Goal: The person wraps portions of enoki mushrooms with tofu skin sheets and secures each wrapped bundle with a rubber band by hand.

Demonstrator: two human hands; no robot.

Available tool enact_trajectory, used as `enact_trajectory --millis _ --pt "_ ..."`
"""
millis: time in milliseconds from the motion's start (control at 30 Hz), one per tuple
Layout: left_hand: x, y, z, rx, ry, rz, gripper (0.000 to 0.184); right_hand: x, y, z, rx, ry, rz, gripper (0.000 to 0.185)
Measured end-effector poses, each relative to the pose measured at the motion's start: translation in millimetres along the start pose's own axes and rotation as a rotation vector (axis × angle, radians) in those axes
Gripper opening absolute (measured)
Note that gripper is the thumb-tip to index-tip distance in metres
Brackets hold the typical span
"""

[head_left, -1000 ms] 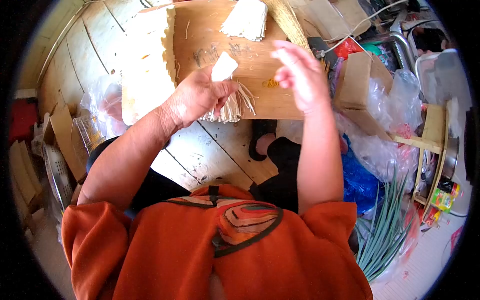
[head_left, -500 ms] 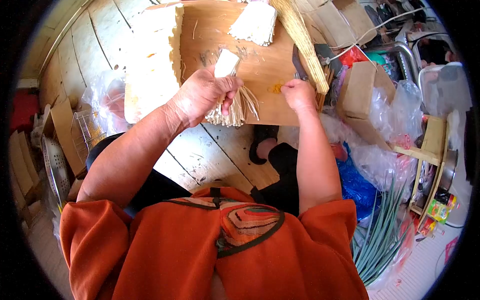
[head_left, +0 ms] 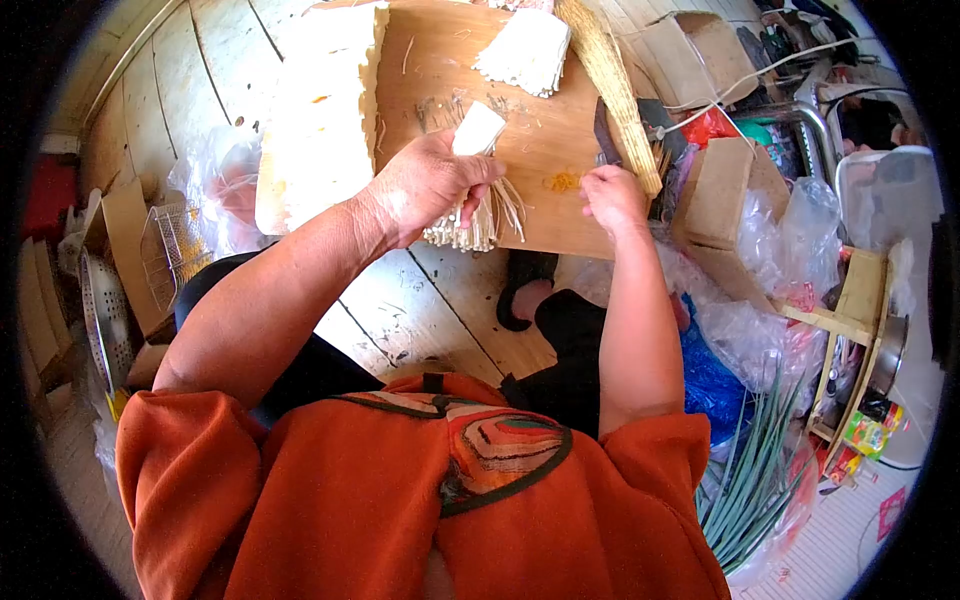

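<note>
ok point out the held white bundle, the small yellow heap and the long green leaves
held white bundle [head_left: 480, 127], head view: its smooth upper end
small yellow heap [head_left: 563, 181], head view: its middle
long green leaves [head_left: 750, 482], head view: partway along them

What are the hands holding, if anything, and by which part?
The left hand grips a white bundle of thin strands around its middle, between the compact end and the loose ends. Whether the right hand holds anything cannot be told.
</note>
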State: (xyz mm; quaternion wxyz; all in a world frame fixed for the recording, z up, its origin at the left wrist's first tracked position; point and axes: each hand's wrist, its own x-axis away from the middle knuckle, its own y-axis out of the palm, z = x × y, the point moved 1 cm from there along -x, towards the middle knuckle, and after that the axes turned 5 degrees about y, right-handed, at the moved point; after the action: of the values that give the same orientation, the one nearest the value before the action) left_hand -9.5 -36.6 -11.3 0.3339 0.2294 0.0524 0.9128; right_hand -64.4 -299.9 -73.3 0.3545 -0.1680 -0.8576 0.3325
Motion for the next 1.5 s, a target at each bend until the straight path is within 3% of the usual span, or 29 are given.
enact_trajectory --millis 133,233,433,500,600,700,833,933,1133,1200,1233,1300,1500 --pt "3 -1 4 -0.007 -0.005 0.014 0.017 0 0 5 -0.090 -0.025 -0.007 0.021" --pt "2 -3 2 0.019 -0.008 0.027 0.017 -2 -1 8 -0.279 0.156 -0.046 0.019" --pt "4 -3 7 0.011 -0.025 -0.023 0.015 -23 4 30 0.006 0.054 0.079 0.012" --pt "3 -3 6 0.022 -0.018 -0.019 0.016 -29 4 36 0.254 -0.062 0.098 0.013" --pt "3 -4 5 0.026 -0.012 -0.012 0.016 -24 3 29 0.315 -0.218 0.245 0.017" --pt "3 -5 5 0.011 -0.015 -0.007 0.016 -10 2 1 0.290 -0.131 0.230 0.023" --pt "6 -5 9 0.014 -0.020 -0.002 0.015 -29 10 7 0.367 -0.188 0.203 0.024" --pt "6 -7 9 0.028 -0.002 0.006 0.014 -28 10 0 0.589 -0.155 0.225 0.024" --pt "6 -8 7 0.034 0.016 0.022 0.016 -26 8 0 0.456 -0.093 0.131 0.026" --pt "5 -7 3 0.037 0.031 0.013 0.016 -16 5 -7 -0.039 0.047 0.072 0.019" --pt "5 -6 2 0.037 0.044 0.005 0.016 -5 3 -18 -0.038 0.043 0.068 0.019" --pt "6 -4 0 0.024 0.035 0.009 0.015 21 0 -42 -0.400 0.012 -0.103 0.011" --pt "9 5 -7 0.103 -0.021 0.069 0.014 91 27 -86 -0.600 -0.286 -0.318 0.001"
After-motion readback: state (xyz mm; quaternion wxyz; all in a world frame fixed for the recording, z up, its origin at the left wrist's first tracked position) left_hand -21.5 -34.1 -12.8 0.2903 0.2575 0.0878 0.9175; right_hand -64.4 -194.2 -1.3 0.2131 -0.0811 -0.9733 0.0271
